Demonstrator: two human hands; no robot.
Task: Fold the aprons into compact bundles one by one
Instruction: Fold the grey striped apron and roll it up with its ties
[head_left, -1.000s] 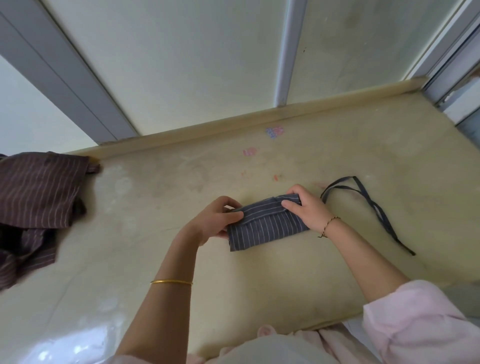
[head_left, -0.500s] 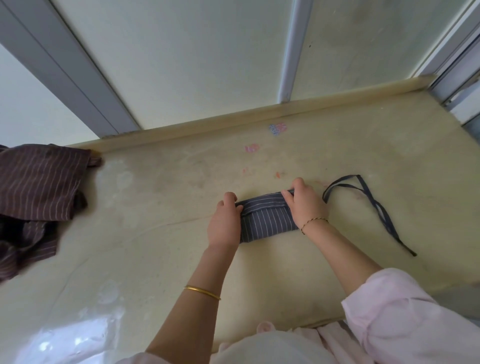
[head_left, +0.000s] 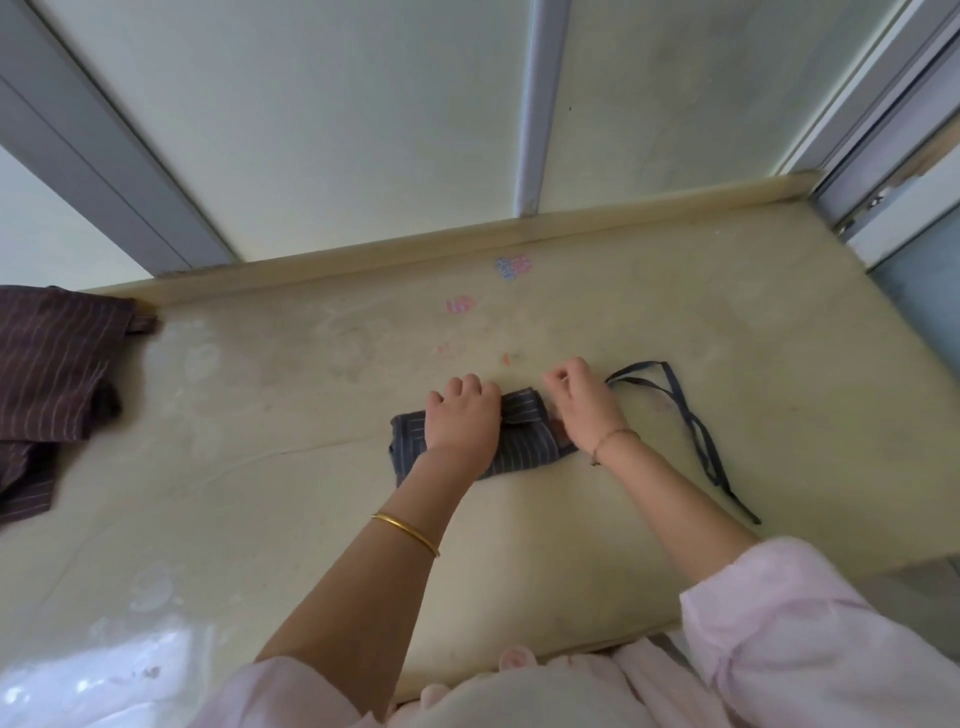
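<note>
One apron (head_left: 524, 447), blue with pinstripes, lies at the table (head_left: 311, 467) centre, already reduced to a narrow band. The left hand (head_left: 460, 418) presses down on its left half, fingers curled over the far edge. The right hand (head_left: 584, 402) sits at the band's 3 o'clock end, fingers curled; whether they pinch cloth I cannot tell. The tie straps (head_left: 691, 431) trail loose toward 4 o'clock, not yet wrapped. A brown striped apron heap (head_left: 52, 379) waits unfolded at 9 o'clock. Judged: first bundle near complete, more remaining.

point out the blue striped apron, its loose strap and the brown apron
blue striped apron (head_left: 524, 452), head view, folded body between the hands
loose strap (head_left: 698, 441), head view, middle of the trailing loop
brown apron (head_left: 52, 364), head view, striped top layer
</note>
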